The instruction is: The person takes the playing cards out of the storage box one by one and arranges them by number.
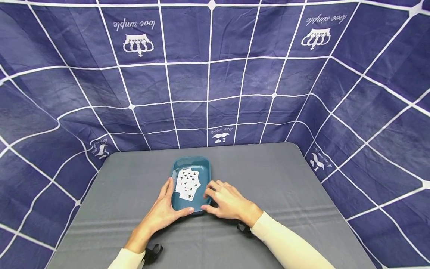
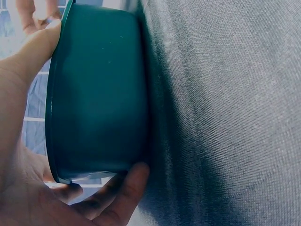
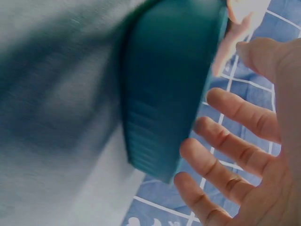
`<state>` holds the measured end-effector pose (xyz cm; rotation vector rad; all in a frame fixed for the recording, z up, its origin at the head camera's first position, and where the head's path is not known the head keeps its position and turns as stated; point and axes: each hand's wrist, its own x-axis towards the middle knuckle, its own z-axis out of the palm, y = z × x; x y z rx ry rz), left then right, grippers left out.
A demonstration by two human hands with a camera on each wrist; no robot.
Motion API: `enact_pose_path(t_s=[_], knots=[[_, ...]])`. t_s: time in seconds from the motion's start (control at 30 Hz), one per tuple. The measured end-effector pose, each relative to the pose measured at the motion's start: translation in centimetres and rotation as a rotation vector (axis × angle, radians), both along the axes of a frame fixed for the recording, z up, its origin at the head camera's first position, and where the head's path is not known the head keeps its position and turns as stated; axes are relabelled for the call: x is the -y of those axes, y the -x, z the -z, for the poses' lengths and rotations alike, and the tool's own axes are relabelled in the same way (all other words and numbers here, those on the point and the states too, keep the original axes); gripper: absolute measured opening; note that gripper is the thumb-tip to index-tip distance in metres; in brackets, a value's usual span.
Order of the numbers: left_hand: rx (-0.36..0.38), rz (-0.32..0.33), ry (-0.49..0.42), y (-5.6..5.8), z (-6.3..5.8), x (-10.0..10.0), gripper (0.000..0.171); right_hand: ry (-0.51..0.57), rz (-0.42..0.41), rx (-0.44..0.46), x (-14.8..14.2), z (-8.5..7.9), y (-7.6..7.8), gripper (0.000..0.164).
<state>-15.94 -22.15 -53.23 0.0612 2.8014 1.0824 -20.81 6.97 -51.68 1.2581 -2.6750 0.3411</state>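
Observation:
A teal plastic tray (image 1: pixel 191 161) with a rim stands on the grey table, several playing cards (image 1: pixel 187 183) spread face up and overlapping inside it. My left hand (image 1: pixel 163 209) holds the tray's near left corner, thumb at the near rim and fingers along the left side. In the left wrist view, fingertips (image 2: pixel 137 176) lie low against the tray's wall (image 2: pixel 99 94). Beside the tray's right edge is my right hand (image 1: pixel 228 200), its fingers spread and slightly bent. The right wrist view has those fingers (image 3: pixel 225 155) close to the rim, gripping nothing; whether they touch it I cannot tell.
Grey cloth covers the table (image 1: pixel 262 172), which stretches to both sides of the tray. A blue curtain (image 1: pixel 235 82) with white grid lines hangs behind and at both sides. Black straps sit at both wrists, below cream sleeves (image 1: pixel 285 239).

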Motion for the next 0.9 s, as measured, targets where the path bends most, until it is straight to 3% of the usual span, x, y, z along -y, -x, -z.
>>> enact_pose_path(t_s=[0.23, 0.5, 0.9], knots=[[-0.012, -0.003, -0.002, -0.2, 0.2, 0.0, 0.153, -0.021, 0.002, -0.023, 1.7, -2.3, 1.7, 0.039], [-0.022, -0.002, 0.005, -0.1, 0.4, 0.0, 0.151, -0.05, 0.023, 0.029, 4.4, -4.5, 4.0, 0.044], [-0.015, -0.003, 0.016, -0.2, 0.4, 0.1, 0.15, -0.154, 0.069, 0.17, 8.8, -4.7, 7.7, 0.058]])
